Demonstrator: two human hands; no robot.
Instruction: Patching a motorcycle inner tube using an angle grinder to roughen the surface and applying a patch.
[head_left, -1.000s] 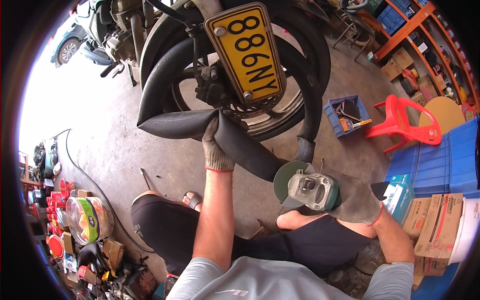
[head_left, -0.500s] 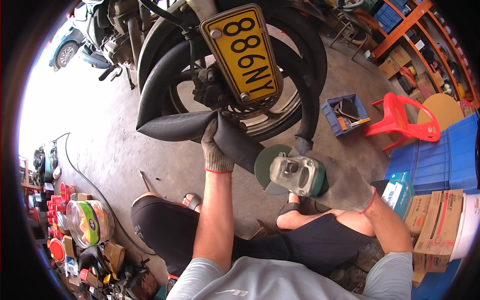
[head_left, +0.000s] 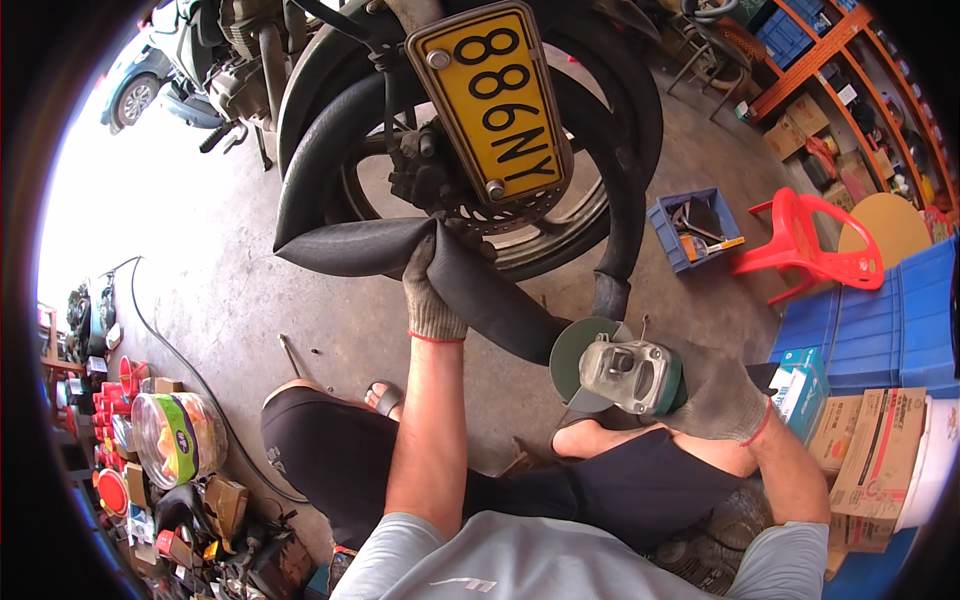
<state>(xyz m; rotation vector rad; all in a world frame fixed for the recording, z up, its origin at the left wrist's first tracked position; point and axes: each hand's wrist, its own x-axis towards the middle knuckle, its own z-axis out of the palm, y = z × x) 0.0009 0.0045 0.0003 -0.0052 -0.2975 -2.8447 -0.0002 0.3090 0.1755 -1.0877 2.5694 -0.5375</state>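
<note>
A black rubber inner tube (head_left: 495, 300) hangs looped around the wheel of a motorcycle, sharply creased at its left bend. My gloved left hand (head_left: 433, 290) is closed around the tube just below the crease. In my gloved right hand (head_left: 715, 390) is a green and silver angle grinder (head_left: 628, 375). Its round green disc (head_left: 578, 358) overlaps the lower right part of the tube in this view. Whether disc and rubber touch, I cannot tell. Part of the tube beyond the disc is hidden by the grinder.
A yellow licence plate (head_left: 492, 105) sits above the tube. To the right stand a blue crate (head_left: 690, 255) of tools, a red plastic chair (head_left: 825, 255) and cardboard boxes (head_left: 880, 460). At left, a cable (head_left: 175, 365) crosses the floor near a clear plastic tub (head_left: 165, 445).
My right hand and the grinder have moved right and slightly down along the tube, uncovering more of its surface. My left hand keeps its hold in nearly the same place.
</note>
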